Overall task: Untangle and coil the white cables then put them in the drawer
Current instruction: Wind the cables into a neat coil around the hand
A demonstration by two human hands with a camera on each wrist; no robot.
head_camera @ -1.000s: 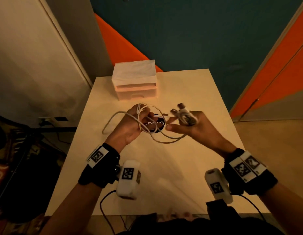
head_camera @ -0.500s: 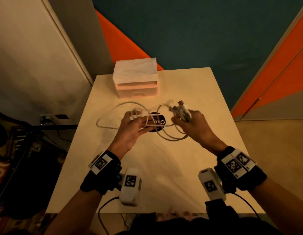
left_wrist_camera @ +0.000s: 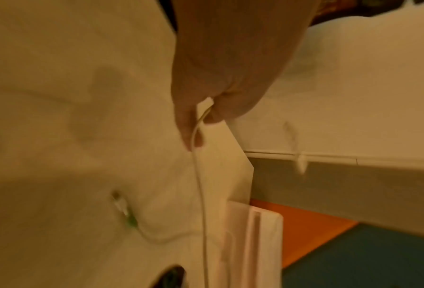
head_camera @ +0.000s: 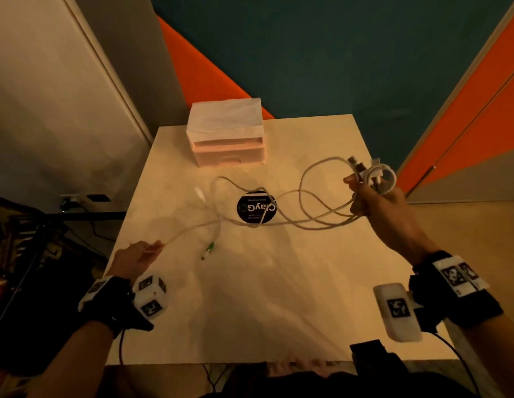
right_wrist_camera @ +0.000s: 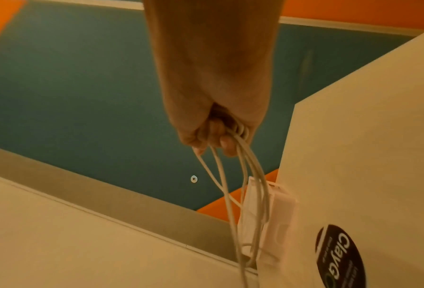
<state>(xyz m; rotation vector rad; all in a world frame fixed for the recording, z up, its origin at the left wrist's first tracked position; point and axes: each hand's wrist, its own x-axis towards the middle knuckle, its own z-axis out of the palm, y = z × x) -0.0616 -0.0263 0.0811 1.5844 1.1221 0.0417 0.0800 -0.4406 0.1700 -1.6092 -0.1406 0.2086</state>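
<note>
White cables (head_camera: 278,216) stretch in loose, crossing loops over the middle of the table. My right hand (head_camera: 373,193), raised at the right, grips a small coiled bundle (head_camera: 379,179) together with several trailing strands (right_wrist_camera: 233,175). My left hand (head_camera: 140,254), low at the table's left edge, pinches one thin cable (left_wrist_camera: 198,155) between thumb and finger. A loose cable end with a green-marked plug (head_camera: 210,248) lies on the table near it. The pink and white drawer unit (head_camera: 227,136) stands at the back of the table, its drawers pushed in.
A round black sticker (head_camera: 256,207) sits at the centre of the pale table (head_camera: 264,297), under the cables. A pale door and wall stand on the left, a teal and orange wall behind. Dark wires and floor clutter lie left of the table.
Both hands have pulled wide apart from the table's centre: the left down and left with one strand, the right up and right with the coil. The tangle has stretched out across the table.
</note>
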